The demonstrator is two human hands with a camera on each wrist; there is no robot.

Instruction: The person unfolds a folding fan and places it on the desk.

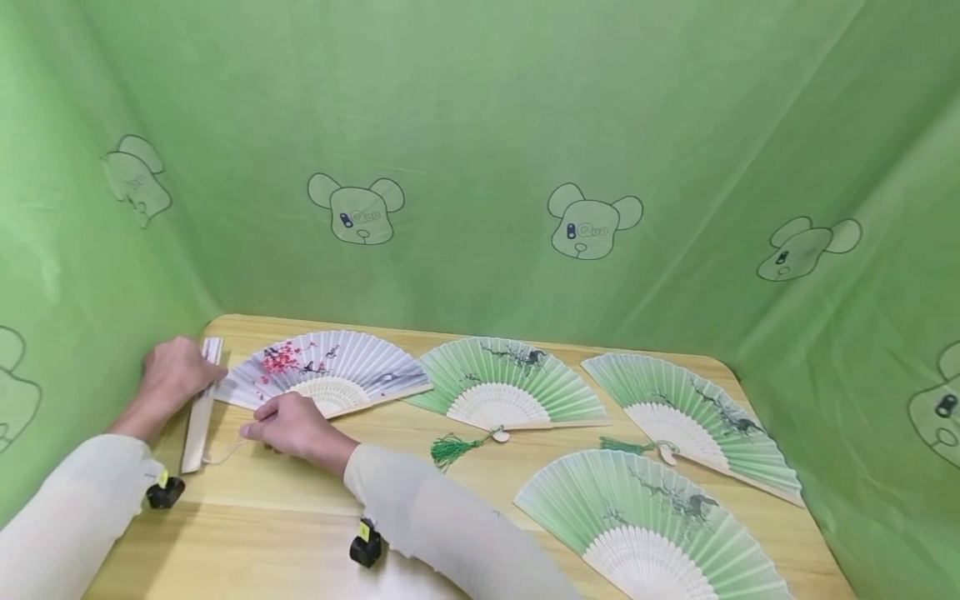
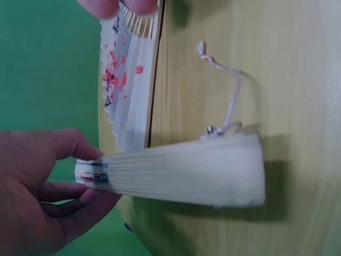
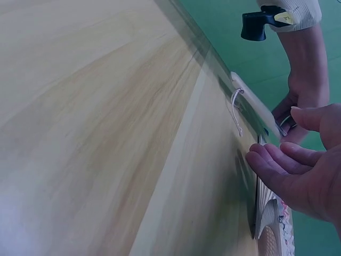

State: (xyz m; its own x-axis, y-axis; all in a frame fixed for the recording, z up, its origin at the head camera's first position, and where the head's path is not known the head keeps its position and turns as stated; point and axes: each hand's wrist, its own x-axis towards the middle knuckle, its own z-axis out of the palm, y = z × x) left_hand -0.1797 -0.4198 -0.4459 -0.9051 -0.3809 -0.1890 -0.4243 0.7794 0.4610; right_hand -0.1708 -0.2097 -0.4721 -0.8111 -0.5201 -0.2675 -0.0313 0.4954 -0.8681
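My left hand (image 1: 174, 379) pinches the far end of a folded-up hand fan (image 1: 198, 427) at the table's left side. In the left wrist view this fan (image 2: 186, 172) shows pale ribs and a patch of printed cloth by the fingers. A short white cord (image 2: 232, 101) with a knotted free end hangs from its near end. My right hand (image 1: 296, 425) hovers just right of that cord with loosely bent fingers, holding nothing. It partly covers the base of a spread white fan (image 1: 367, 358) with pink blossoms. In the right wrist view the thumb stands apart from the fingers.
Spread green fans lie to the right: one (image 1: 495, 379) at the back middle with a green tassel (image 1: 452, 450), another (image 1: 705, 417) at the back right, a third (image 1: 645, 517) in front. Green curtains (image 1: 480, 100) with bear heads surround the wooden table (image 1: 285, 533).
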